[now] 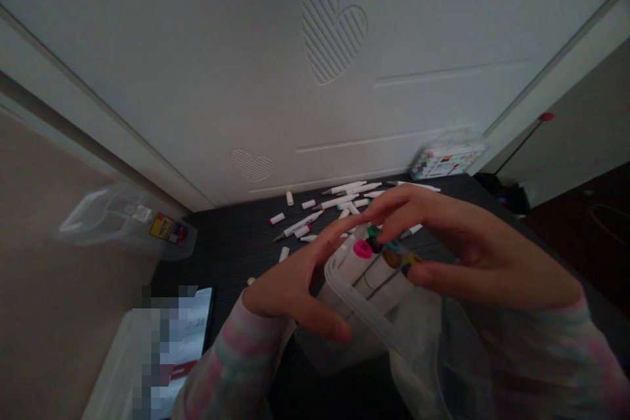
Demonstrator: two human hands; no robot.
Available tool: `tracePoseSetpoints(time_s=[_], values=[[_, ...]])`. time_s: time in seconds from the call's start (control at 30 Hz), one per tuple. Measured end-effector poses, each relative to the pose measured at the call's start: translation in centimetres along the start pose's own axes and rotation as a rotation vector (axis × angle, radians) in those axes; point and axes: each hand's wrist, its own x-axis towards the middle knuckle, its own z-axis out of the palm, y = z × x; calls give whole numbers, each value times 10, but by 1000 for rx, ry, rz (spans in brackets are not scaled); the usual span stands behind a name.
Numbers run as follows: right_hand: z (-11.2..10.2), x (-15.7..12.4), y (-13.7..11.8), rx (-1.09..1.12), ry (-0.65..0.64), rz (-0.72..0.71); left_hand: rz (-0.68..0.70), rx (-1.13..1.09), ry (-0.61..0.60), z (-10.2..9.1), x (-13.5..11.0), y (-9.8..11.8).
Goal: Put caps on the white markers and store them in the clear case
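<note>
A clear plastic box (pixel 354 302) is tilted in front of me, with several white markers inside showing pink, green, black, brown and yellow ends. My left hand (pixel 295 292) grips the box from its left side, thumb on the near wall and fingers behind the far rim. Over the box opening, my right hand (pixel 457 249) closes its fingers and thumb around the ends of the markers (pixel 391 257). The undersides of the right fingers are partly hidden. An open clear lid or second plastic part (pixel 418 348) hangs at the box's near right.
Uncapped white markers (pixel 300 226) and loose caps (pixel 277 218) lie scattered across the dark table (pixel 231 236). A clear case (pixel 172 230) stands at left, above a phone (pixel 191 321). Another marker case (pixel 445 161) leans on the white panel (pixel 207 79) at the back right.
</note>
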Motion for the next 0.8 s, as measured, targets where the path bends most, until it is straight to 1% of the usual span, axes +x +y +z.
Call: tracePoseSetpoints(time_s=[0.1,0.23,0.33,0.53,0.67,0.8], values=[[-1,1,-2,-21,-32,-5,3,16,-1,0,1,2],[0,2,-4,-74,-14,9,-18,2,-5,0,2,4],[-1,2,-3,-105,-29,13,-35,-31,-12,0,1,2],[-1,3,-3,-213,-86,44,-43,51,39,-3,0,2],[0,4,-3,-211,-47,61,-42,67,80,0,-1,0],[0,2,0,-147,61,80,-38,-66,114,4,-2,1]])
